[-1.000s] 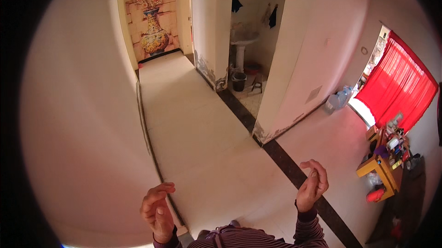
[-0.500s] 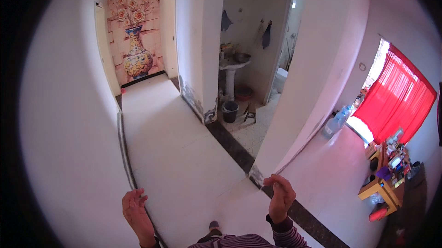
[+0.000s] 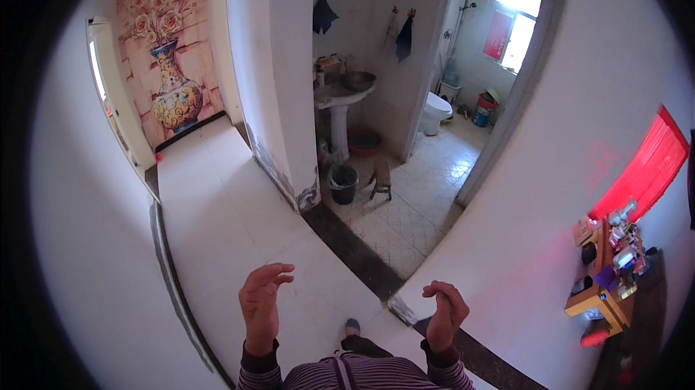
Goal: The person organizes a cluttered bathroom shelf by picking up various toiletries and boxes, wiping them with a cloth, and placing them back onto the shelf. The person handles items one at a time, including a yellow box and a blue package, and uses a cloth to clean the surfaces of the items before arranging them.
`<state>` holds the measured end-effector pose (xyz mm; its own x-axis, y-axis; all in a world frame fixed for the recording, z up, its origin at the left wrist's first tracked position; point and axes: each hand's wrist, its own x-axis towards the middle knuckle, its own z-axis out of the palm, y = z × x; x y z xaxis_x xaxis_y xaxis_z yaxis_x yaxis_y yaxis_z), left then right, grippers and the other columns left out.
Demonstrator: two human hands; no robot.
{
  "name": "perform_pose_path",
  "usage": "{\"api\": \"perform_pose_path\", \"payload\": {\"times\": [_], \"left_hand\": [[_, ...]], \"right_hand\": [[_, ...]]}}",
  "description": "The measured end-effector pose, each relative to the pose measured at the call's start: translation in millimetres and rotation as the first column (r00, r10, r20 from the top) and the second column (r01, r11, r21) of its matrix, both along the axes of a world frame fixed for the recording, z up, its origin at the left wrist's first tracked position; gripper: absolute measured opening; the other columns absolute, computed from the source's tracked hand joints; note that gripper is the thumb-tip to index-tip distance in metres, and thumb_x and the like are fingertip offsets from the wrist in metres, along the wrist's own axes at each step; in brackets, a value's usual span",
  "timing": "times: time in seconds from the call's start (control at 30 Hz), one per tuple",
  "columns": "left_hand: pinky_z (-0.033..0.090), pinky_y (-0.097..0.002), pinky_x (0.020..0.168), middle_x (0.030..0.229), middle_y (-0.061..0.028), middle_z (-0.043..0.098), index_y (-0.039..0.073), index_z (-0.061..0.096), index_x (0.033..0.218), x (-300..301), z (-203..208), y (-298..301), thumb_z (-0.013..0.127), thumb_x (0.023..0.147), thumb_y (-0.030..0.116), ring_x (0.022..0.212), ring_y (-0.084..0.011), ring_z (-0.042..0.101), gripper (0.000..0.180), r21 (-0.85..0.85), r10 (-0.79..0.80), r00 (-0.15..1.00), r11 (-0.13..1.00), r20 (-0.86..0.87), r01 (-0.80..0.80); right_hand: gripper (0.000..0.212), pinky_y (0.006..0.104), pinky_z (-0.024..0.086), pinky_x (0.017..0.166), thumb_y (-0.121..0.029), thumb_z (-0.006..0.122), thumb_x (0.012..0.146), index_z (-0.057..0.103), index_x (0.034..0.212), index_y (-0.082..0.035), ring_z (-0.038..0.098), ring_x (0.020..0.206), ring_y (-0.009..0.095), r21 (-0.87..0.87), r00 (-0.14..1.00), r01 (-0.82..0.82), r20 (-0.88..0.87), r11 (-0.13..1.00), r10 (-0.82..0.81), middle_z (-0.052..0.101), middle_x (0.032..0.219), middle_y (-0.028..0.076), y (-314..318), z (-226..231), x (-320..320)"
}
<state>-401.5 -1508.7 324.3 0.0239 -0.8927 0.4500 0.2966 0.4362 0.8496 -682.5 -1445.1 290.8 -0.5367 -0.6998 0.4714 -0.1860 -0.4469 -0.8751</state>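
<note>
Both hands are raised in front of my body above the pale hallway floor, with nothing in them. My left hand (image 3: 262,307) is open, its fingers loosely bent toward the right. My right hand (image 3: 444,314) is also open, its fingers curving inward, and lies in view near the chipped wall corner (image 3: 402,311). A wide gap separates the two, and neither touches anything. Striped sleeves cover my forearms. One dark shoe (image 3: 352,327) shows on the floor between them.
Ahead is a washroom with a pedestal sink (image 3: 337,124), a black bucket (image 3: 343,183) and a small stool (image 3: 381,179). Beyond its inner doorway stands a white toilet (image 3: 434,113). A vase mural (image 3: 177,93) ends the hallway. A cluttered wooden table (image 3: 599,296) stands at right.
My view has come nearer the washroom, and its toilet and window now show. My left hand has risen and moved right; my right hand stays at about the same height.
</note>
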Motion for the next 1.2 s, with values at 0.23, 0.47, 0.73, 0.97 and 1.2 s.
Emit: {"api": "perform_pose_path", "payload": {"times": [0.23, 0.47, 0.73, 0.97, 1.2], "left_hand": [[0.047, -0.0364, 0.087, 0.111, -0.0130, 0.061, 0.002, 0.055, 0.115, -3.6, 27.4, -165.6, 0.049, 0.096, 0.020, 0.105, -0.0262, 0.059, 0.027, 0.000, 0.126, 0.990, 0.992, -0.071, -0.126], [0.046, -0.0325, 0.085, 0.110, -0.0096, 0.061, 0.004, 0.054, 0.115, -27.2, -9.8, -347.5, 0.049, 0.095, 0.024, 0.105, -0.0204, 0.058, 0.028, 0.084, 0.172, 0.975, 0.983, -0.144, -0.161], [0.045, -0.0326, 0.088, 0.111, -0.0089, 0.061, 0.006, 0.054, 0.116, -81.9, 1.9, -564.6, 0.049, 0.096, 0.026, 0.106, -0.0195, 0.057, 0.028, 0.046, 0.103, 0.981, 0.994, -0.164, -0.097], [0.045, -0.0334, 0.088, 0.111, -0.0118, 0.061, 0.002, 0.055, 0.115, -137.5, -3.2, -694.7, 0.050, 0.095, 0.024, 0.106, -0.0220, 0.057, 0.029, -0.016, 0.181, 0.982, 0.983, -0.044, -0.182], [0.035, -0.0393, 0.105, 0.123, -0.0146, 0.055, 0.004, 0.053, 0.120, -163.6, -46.0, -799.2, 0.042, 0.097, 0.035, 0.120, -0.0257, 0.048, 0.039, 0.010, 0.532, 0.847, 0.847, 0.019, -0.532]], "right_hand": [[0.019, 0.0291, 0.047, 0.073, 0.004, 0.044, 0.089, 0.062, 0.095, 0.007, 0.059, 0.075, 0.018, -0.251, 0.988, -0.051, 0.130, 0.967, 0.086, 0.063, 0.082, 0.013, -225.0, 43.7, -12.0], [0.019, 0.0294, 0.048, 0.073, 0.004, 0.045, 0.089, 0.062, 0.095, 0.007, 0.059, 0.075, 0.018, -0.363, 0.994, -0.047, 0.073, 0.931, 0.078, 0.064, 0.084, 0.013, -407.1, 47.8, -46.2], [0.017, 0.0318, 0.048, 0.071, 0.001, 0.047, 0.089, 0.062, 0.094, 0.007, 0.059, 0.073, 0.019, -0.250, 0.988, 0.149, 0.064, 0.957, -0.137, 0.064, 0.080, 0.014, -551.7, 39.2, -118.5], [0.016, 0.0302, 0.049, 0.072, -0.001, 0.049, 0.091, 0.064, 0.095, 0.005, 0.060, 0.072, 0.017, -0.180, 0.941, 0.329, 0.138, 0.927, -0.307, 0.065, 0.081, 0.011, -635.3, -3.9, -210.8], [0.017, 0.0306, 0.049, 0.070, 0.000, 0.047, 0.089, 0.063, 0.094, 0.005, 0.060, 0.070, 0.018, -0.192, 0.970, 0.221, 0.148, 0.956, -0.194, 0.064, 0.081, 0.012, -775.5, -11.4, -300.9]]}}
